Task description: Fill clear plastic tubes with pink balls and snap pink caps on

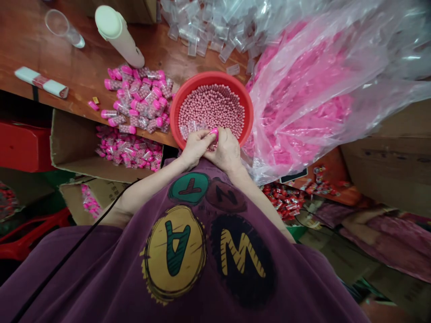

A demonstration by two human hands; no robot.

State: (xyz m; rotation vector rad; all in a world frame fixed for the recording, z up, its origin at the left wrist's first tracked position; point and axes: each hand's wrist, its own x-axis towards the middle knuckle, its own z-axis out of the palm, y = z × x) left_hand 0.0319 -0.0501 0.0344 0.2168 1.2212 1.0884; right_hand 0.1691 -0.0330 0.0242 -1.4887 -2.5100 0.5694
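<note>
My left hand (194, 146) and my right hand (226, 150) meet at the near rim of a red bowl (244, 101) filled with small pink balls (212, 107). Both hands are closed together on one small clear tube with a pink cap (214, 132); the cap shows between my fingers. A few empty clear tubes (188, 129) lie in the bowl beside my left hand. Left of the bowl, a pile of filled pink-capped tubes (141, 98) rests on the wooden table (77, 72).
A big clear bag of pink caps (316, 89) lies right of the bowl, a bag of empty clear tubes (208, 24) behind it. A white bottle (117, 33), a clear cup (63, 28) and a cardboard box of filled tubes (128, 150) are on the left.
</note>
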